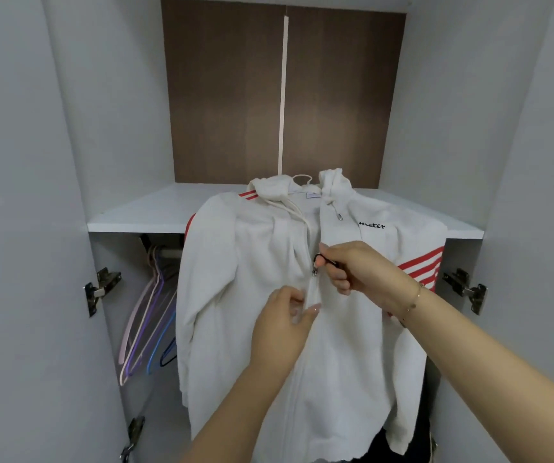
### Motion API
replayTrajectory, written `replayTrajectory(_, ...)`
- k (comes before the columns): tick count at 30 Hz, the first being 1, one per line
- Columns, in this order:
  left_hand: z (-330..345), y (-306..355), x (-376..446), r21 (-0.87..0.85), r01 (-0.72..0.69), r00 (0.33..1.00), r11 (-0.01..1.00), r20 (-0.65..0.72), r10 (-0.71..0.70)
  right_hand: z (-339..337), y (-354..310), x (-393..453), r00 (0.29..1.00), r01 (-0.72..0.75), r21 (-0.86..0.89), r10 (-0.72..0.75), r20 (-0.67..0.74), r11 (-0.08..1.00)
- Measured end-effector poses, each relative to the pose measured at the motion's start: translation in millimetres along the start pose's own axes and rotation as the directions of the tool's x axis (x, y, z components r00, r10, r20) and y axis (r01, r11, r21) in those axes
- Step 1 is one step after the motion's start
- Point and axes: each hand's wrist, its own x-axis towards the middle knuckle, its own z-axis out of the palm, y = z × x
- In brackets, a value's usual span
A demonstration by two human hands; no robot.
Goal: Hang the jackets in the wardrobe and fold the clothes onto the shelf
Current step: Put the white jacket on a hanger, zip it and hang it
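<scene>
A white hooded jacket (248, 255) with red stripes on the shoulders and sleeves hangs on a white hanger (302, 178), draped over the front edge of the wardrobe shelf (142, 212). My right hand (359, 269) pinches the black zipper pull (322, 260) at mid-chest. Just below the slider, my left hand (285, 325) grips the jacket's front fabric beside the zipper. Below the slider the zipper is closed; above it the jacket lies open to the hood.
Several empty hangers (148, 322), pink, purple and blue, hang on the rail under the shelf at left. White wardrobe doors stand open on both sides, with metal hinges (101, 289) on the left and metal hinges (466, 289) on the right. A brown back panel (228, 95) rises above the shelf.
</scene>
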Motion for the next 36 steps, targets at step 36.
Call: replayTrajectory(36, -30, 88, 196, 0.354, -0.087, 0.901, 0.931, 0.426, -0.078, -89, -99, 198, 0.996, -0.042, 0.05, 0.038, 0.078, 0.998)
